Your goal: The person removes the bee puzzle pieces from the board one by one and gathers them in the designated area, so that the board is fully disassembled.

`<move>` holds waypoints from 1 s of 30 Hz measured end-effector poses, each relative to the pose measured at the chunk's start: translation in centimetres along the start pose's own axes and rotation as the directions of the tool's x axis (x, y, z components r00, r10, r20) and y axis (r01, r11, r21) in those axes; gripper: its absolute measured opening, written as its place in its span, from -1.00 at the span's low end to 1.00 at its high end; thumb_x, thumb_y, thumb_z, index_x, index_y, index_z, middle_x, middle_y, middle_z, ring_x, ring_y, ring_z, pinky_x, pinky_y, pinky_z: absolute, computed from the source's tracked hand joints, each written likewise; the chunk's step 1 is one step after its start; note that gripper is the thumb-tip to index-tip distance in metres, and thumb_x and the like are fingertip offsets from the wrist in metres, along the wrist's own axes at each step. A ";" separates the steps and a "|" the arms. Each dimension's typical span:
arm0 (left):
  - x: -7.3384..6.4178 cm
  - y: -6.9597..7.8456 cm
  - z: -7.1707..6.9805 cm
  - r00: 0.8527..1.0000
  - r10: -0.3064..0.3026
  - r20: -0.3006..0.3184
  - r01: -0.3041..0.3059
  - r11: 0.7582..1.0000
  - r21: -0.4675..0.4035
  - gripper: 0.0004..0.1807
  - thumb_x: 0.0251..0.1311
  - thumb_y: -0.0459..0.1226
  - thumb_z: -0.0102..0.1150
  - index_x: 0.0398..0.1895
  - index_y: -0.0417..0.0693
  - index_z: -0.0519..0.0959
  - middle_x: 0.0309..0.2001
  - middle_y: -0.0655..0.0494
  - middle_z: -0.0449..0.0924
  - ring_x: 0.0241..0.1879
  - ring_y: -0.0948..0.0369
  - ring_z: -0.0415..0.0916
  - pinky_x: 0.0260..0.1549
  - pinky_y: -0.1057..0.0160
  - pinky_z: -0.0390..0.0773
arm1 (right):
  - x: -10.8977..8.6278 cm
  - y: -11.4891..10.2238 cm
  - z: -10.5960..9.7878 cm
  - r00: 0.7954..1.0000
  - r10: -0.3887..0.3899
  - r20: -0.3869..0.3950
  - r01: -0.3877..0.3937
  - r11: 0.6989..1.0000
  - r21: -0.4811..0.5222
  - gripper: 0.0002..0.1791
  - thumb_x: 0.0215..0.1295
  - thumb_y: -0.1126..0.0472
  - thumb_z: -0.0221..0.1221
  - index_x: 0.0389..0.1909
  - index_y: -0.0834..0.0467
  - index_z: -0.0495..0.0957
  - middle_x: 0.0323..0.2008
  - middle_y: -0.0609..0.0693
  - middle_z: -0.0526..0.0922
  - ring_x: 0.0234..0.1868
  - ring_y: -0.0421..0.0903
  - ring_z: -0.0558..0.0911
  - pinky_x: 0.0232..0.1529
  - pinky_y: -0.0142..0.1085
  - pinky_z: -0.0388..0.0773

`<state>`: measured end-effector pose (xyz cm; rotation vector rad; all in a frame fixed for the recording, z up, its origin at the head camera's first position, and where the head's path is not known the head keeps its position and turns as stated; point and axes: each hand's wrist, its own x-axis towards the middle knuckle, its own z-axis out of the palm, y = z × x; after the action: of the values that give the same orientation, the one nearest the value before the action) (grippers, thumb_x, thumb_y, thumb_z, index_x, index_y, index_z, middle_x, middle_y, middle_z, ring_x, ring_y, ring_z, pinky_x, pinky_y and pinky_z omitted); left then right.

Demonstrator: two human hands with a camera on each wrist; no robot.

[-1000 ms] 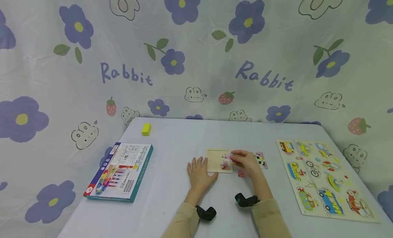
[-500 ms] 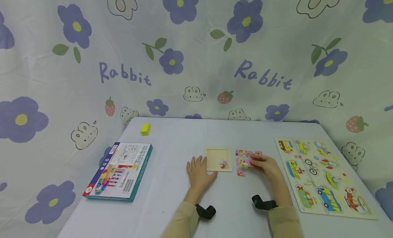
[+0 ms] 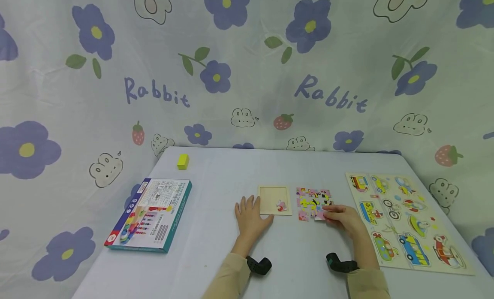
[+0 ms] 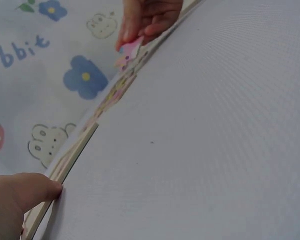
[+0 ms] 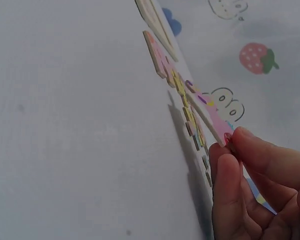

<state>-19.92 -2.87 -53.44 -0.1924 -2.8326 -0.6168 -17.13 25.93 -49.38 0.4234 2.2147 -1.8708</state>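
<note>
My left hand (image 3: 251,219) lies with spread fingers at the lower left corner of a square wooden puzzle tray (image 3: 270,198). Its thumb (image 4: 45,190) touches the tray's near edge. One pink puzzle piece (image 3: 281,206) sits in the tray's lower right corner. Between thumb and fingertips, my right hand (image 3: 345,219) pinches another pink puzzle piece (image 5: 215,117), tilted above the table. Several pink and yellow puzzle pieces (image 3: 306,200) lie in a cluster to the right of the tray, just beyond that hand.
At the right lies a large board of vehicle pictures (image 3: 409,224), close to my right forearm. A flat printed box (image 3: 154,215) rests on the left side, and a yellow block (image 3: 183,161) stands at the back left. A patterned curtain (image 3: 247,76) hangs behind the table.
My right hand has carried a pink puzzle piece from over the tray rightward to the cluster, then slightly toward me. My left hand stays at the tray.
</note>
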 end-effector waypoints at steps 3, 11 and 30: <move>0.0 0.0 0.0 1.000 -0.001 -0.002 0.001 1.000 0.000 -0.20 -0.11 0.16 0.20 0.19 -0.09 0.41 0.21 -0.07 0.32 0.30 -0.13 0.07 0.22 -0.20 -0.08 | 0.0 0.3 0.2 0.999 0.023 -0.024 -0.024 0.999 -0.038 -0.62 0.14 0.23 0.25 -0.06 0.37 0.54 -0.31 -0.07 0.64 -0.43 -0.24 0.58 -0.36 -0.44 0.57; 0.0 -0.1 0.1 1.000 -0.001 -0.002 0.001 1.000 0.001 -0.20 -0.11 0.16 0.20 0.20 -0.08 0.41 0.21 -0.07 0.32 0.30 -0.13 0.07 0.23 -0.19 -0.08 | -0.4 0.2 1.1 0.992 0.017 -0.126 -0.035 0.990 -0.140 -0.67 0.11 0.29 0.25 -0.15 0.42 0.54 -0.36 0.05 0.62 -0.46 -0.22 0.57 -0.42 -0.43 0.56; 0.0 0.0 0.0 1.000 0.006 -0.002 -0.006 1.000 -0.004 -0.20 -0.09 0.16 0.20 0.20 -0.10 0.41 0.20 -0.08 0.33 0.30 -0.13 0.07 0.22 -0.21 -0.06 | -0.9 -1.4 2.2 0.973 -0.080 -0.215 -0.048 0.847 -0.530 -0.78 0.01 0.21 0.28 -0.36 0.29 0.62 -0.31 0.20 0.60 -0.34 0.01 0.48 -0.46 -0.33 0.38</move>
<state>-19.89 -2.87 -53.43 -0.2007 -2.8284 -0.6215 -16.81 23.47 -48.19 0.5327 2.7616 -1.1647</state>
